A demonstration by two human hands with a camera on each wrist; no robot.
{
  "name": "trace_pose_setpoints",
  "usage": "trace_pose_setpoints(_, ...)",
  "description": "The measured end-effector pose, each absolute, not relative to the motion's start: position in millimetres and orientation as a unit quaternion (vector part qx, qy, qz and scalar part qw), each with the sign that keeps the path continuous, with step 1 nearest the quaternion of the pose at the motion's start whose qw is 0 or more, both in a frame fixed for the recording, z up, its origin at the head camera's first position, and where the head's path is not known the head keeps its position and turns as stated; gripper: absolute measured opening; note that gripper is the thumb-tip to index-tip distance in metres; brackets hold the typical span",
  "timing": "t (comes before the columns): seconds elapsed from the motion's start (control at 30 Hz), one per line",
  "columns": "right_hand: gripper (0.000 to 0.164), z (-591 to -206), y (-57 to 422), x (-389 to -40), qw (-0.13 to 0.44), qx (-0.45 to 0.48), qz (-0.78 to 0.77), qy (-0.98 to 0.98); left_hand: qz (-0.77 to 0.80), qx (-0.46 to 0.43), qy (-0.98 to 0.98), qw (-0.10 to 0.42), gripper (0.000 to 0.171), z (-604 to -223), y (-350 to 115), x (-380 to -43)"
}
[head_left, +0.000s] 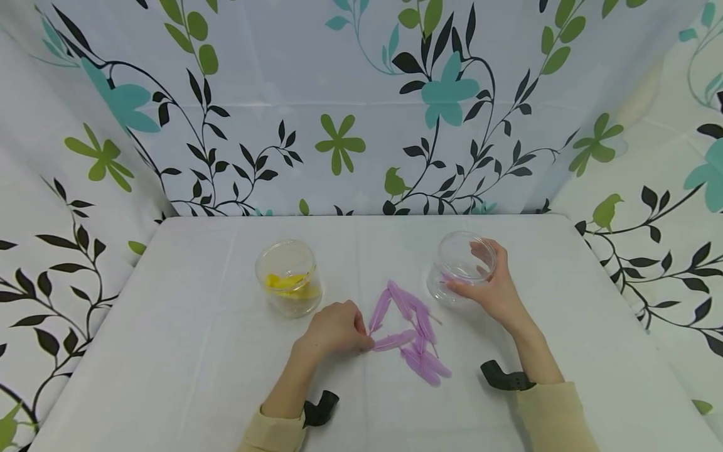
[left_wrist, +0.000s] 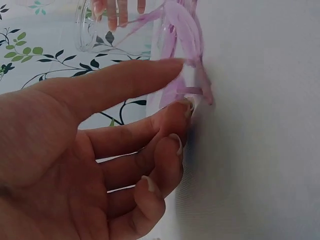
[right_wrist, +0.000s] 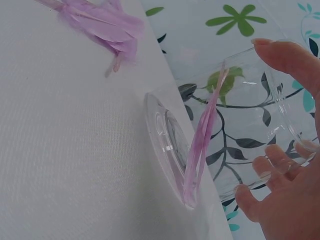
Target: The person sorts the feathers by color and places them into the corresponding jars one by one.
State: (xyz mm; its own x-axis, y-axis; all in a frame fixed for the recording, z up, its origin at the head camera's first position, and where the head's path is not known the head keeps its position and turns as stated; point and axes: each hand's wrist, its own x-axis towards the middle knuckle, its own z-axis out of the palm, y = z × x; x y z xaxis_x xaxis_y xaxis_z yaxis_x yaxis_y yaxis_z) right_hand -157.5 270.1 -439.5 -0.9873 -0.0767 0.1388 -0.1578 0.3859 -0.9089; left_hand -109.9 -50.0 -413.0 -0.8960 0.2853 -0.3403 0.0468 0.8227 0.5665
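Several lilac feathers lie loosely on the white table. At their left side, my left hand has its fingertips by the end of one feather. In the left wrist view a gap shows between thumb and index finger, with a feather end close to them. My right hand grips a clear glass jar by its side, thumb in front and fingers behind. The jar stands upright or nearly so on the table. Inside it leans a lilac feather, seen in the right wrist view.
A second clear glass jar stands left of the feathers, holding yellow feather-like pieces. A patterned curtain hangs behind and beside the white table. Each wrist wears a black mount.
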Motion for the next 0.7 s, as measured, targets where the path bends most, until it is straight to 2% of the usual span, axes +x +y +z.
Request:
trace_pose_setpoints(0.23,0.099,-440.2,270.6,-157.1,0.039,0.072,0.551,-0.830,0.265,0.105,0.936,0.207,0.017,-413.8,-47.9,-109.6)
trace_pose_setpoints(0.47,0.099,-441.7,271.1,-156.3,0.040,0.069,0.548,-0.833,0.279,0.097,0.928,0.226,0.015,-408.1,-54.7,-109.2)
trace_pose_setpoints(0.7,0.100,-441.4,270.7,-157.7,0.040,0.069,0.548,-0.832,0.358,0.082,0.904,0.218,0.010,-399.9,-68.7,-116.9)
